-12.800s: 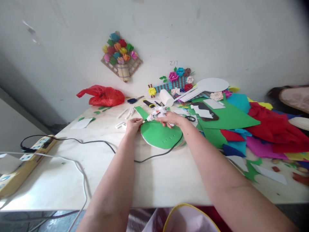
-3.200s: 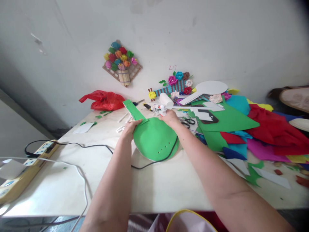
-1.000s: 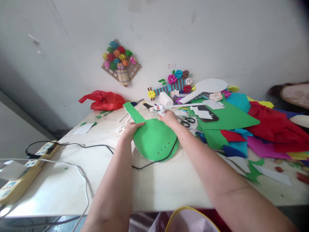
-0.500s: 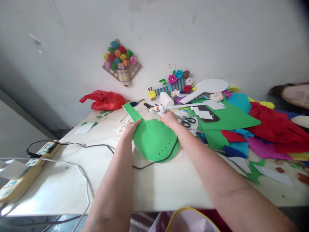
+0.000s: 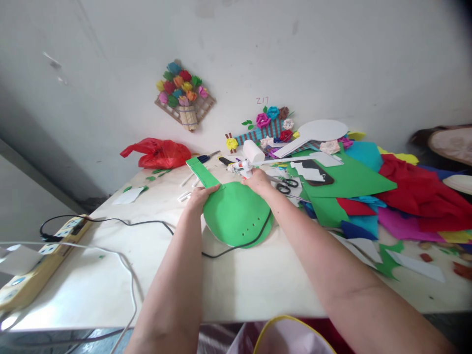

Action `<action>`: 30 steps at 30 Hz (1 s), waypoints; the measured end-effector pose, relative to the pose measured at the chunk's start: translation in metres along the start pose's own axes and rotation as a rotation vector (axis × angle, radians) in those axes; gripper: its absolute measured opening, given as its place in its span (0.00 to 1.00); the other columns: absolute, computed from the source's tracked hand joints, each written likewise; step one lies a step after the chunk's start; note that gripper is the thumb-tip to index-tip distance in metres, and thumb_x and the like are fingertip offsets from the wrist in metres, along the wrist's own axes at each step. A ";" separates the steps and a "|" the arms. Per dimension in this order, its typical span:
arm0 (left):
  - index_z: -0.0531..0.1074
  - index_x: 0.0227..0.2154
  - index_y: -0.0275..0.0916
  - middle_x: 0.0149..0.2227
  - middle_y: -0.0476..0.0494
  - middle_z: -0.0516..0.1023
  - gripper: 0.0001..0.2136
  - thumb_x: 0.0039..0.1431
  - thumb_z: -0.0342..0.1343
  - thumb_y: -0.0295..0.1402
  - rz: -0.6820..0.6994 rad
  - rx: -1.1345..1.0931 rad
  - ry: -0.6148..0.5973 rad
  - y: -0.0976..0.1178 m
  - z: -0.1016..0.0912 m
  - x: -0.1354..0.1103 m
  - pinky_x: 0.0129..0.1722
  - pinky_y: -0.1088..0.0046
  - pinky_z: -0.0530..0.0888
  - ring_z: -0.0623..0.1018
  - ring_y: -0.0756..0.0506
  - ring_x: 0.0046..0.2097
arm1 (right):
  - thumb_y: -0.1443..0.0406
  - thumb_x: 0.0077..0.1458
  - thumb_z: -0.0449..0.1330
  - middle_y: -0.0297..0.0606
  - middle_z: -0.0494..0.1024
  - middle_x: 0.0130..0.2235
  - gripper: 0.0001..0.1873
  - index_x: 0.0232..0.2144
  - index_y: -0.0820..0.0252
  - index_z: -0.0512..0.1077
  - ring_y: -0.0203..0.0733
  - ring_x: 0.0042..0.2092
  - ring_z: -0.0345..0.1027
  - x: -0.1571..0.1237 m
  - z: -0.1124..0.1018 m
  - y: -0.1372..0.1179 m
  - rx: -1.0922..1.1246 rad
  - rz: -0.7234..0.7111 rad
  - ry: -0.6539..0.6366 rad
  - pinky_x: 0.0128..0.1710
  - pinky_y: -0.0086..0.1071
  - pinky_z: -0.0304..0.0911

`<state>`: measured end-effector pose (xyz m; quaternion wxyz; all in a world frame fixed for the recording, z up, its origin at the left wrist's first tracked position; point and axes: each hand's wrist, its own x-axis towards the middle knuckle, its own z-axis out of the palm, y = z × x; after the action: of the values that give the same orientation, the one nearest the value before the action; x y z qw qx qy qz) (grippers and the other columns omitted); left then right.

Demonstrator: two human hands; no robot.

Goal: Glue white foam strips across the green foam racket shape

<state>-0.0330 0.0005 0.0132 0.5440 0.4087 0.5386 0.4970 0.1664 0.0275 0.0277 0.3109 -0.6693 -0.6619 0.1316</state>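
Note:
A green paddle-shaped foam cutout [image 5: 236, 211] is tilted up off the table [image 5: 110, 275], its handle strip pointing up and left. My left hand [image 5: 199, 195] grips the cutout's left edge where the handle meets the round part. My right hand [image 5: 258, 179] is closed on a white glue gun [image 5: 240, 168] at the cutout's far edge, nozzle pointing left. The gun's black cord [image 5: 221, 248] runs under the cutout and across the table to the left.
A power strip [image 5: 40, 255] with cables lies at the left edge. A red plastic bag [image 5: 158, 152], black scissors [image 5: 287, 184], a white roll [image 5: 253, 150], paper-flower crafts [image 5: 273, 125] and heaps of coloured foam sheets [image 5: 398, 196] fill the back and right.
Since 12.8 s ago the green cutout has been lifted from flat to tilted, and the glue gun has moved to its far edge. Over the last second hardly anything has shifted.

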 end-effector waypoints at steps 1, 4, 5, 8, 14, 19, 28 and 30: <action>0.74 0.27 0.33 0.29 0.39 0.78 0.14 0.35 0.66 0.34 0.003 -0.003 -0.007 0.000 0.000 0.000 0.34 0.66 0.76 0.78 0.41 0.32 | 0.60 0.40 0.61 0.39 0.77 0.38 0.19 0.38 0.57 0.73 0.46 0.40 0.70 0.000 0.000 0.000 0.002 0.001 -0.002 0.37 0.34 0.63; 0.74 0.28 0.33 0.29 0.39 0.78 0.15 0.37 0.64 0.38 0.007 -0.023 -0.045 0.000 -0.001 -0.001 0.33 0.66 0.76 0.78 0.41 0.32 | 0.60 0.40 0.61 0.39 0.77 0.38 0.19 0.38 0.57 0.73 0.45 0.39 0.70 0.001 0.000 0.002 0.020 -0.011 0.002 0.37 0.33 0.63; 0.74 0.28 0.33 0.29 0.39 0.78 0.15 0.37 0.64 0.38 0.002 -0.026 -0.062 0.001 -0.001 -0.002 0.33 0.65 0.76 0.78 0.41 0.32 | 0.60 0.40 0.61 0.39 0.77 0.38 0.19 0.38 0.57 0.73 0.45 0.39 0.70 0.002 0.000 0.002 0.023 -0.011 0.004 0.37 0.33 0.64; 0.74 0.28 0.33 0.28 0.39 0.78 0.14 0.36 0.65 0.35 -0.021 -0.012 -0.097 0.002 -0.001 -0.003 0.33 0.66 0.76 0.78 0.40 0.32 | 0.60 0.40 0.61 0.40 0.77 0.38 0.19 0.38 0.57 0.73 0.45 0.40 0.70 0.002 0.000 0.003 0.019 -0.002 0.006 0.37 0.33 0.63; 0.74 0.28 0.33 0.27 0.39 0.78 0.14 0.33 0.65 0.30 -0.008 0.009 -0.070 0.001 0.000 -0.002 0.33 0.65 0.76 0.78 0.40 0.31 | 0.60 0.40 0.61 0.40 0.77 0.38 0.19 0.39 0.57 0.73 0.46 0.40 0.70 0.000 0.000 0.001 0.012 -0.008 0.008 0.38 0.33 0.64; 0.74 0.26 0.33 0.27 0.39 0.78 0.13 0.35 0.65 0.33 -0.015 0.031 -0.082 0.001 -0.001 -0.002 0.33 0.65 0.76 0.78 0.41 0.30 | 0.60 0.40 0.61 0.40 0.77 0.38 0.19 0.38 0.57 0.73 0.46 0.40 0.70 0.000 -0.001 0.001 0.008 0.003 -0.005 0.38 0.34 0.63; 0.74 0.28 0.35 0.30 0.39 0.79 0.14 0.33 0.66 0.32 -0.022 0.025 -0.083 0.003 0.000 -0.003 0.36 0.65 0.76 0.78 0.40 0.32 | 0.59 0.41 0.60 0.40 0.76 0.39 0.19 0.39 0.56 0.73 0.47 0.41 0.70 -0.002 -0.002 -0.002 -0.010 0.007 -0.005 0.39 0.35 0.64; 0.74 0.28 0.35 0.29 0.39 0.79 0.14 0.32 0.65 0.31 -0.013 0.031 -0.074 0.002 0.000 -0.002 0.35 0.65 0.76 0.78 0.39 0.32 | 0.59 0.41 0.60 0.40 0.76 0.39 0.19 0.39 0.56 0.73 0.47 0.41 0.70 -0.002 -0.002 -0.002 -0.019 0.004 -0.004 0.39 0.35 0.64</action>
<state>-0.0331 -0.0014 0.0152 0.5603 0.4318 0.5284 0.4694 0.1652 0.0245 0.0298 0.3031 -0.6733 -0.6623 0.1272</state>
